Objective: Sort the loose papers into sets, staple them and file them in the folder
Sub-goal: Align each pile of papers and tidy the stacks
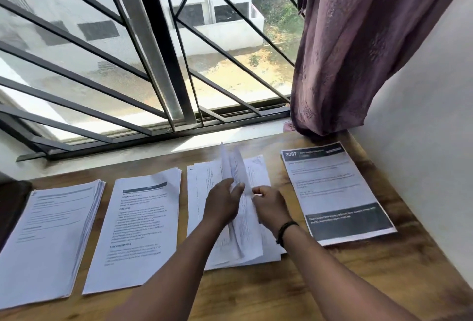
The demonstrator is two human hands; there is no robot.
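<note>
Your left hand lies flat-fingered against limp, light lifted sheets while your right hand pinches their edge; likely slippery, so grip near the corner.

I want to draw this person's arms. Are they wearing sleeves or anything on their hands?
No sleeves show: both forearms are bare. The right wrist wears a thin black band. The left hand and right hand have no gloves, and I see no rings or watch.
</note>
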